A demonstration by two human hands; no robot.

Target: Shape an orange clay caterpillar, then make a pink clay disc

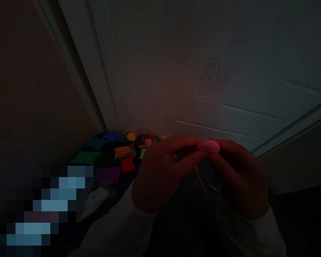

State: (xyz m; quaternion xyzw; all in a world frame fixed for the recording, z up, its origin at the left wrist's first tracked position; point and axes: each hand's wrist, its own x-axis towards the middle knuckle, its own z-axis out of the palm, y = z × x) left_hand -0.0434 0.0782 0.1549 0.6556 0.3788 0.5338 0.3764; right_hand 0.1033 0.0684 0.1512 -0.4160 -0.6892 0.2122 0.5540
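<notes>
From the head camera, the place is very dark, but the smooth, bright pink, oval lump [208,146] shows well, held up in the air between both hands. The left hand [160,175] pinches its left end with finger and thumb, and the right hand [242,178] pinches the other end. It looks soft, maybe like clay, so gentle fingers are best: a hard squeeze could leave dents. Pressing the same amount on both sides should help it be even, and turning it a little lets every side get a turn. Below lies a thin pink stick [200,181]. To the left are flat, colourful packets, like the green packet [86,157] and the purple packet [108,175].
</notes>
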